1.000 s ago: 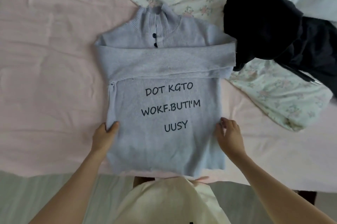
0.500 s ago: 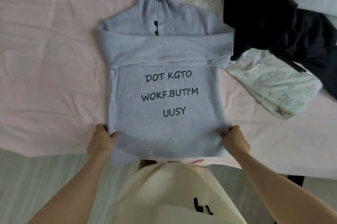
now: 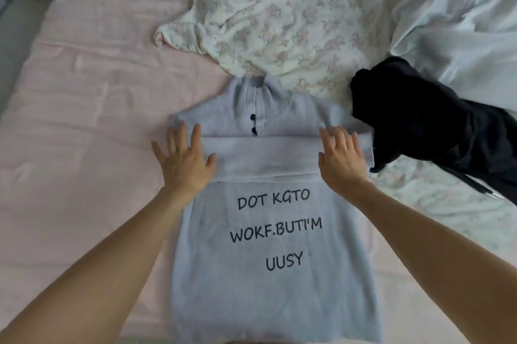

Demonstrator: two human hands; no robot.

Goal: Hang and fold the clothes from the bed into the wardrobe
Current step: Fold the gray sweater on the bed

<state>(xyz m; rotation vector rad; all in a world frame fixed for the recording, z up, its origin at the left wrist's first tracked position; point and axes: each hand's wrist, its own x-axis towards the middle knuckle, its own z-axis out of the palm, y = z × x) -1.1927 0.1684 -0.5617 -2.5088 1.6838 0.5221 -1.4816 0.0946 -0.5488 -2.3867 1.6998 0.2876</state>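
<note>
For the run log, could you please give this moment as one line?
stage: folding | left hand: flat on sweater | right hand: flat on folded sleeves | bed: floral and black clothes wait

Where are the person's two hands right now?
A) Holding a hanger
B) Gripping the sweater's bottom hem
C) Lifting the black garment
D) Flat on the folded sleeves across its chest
D: the left hand and right hand lie open on the sleeve band across the lilac sweater.

Both bare arms reach forward, roughly parallel. The left hand lies flat, palm down, fingers spread and straight. The right hand also faces down, its fingers seemingly a little bent at the tips.
</note>
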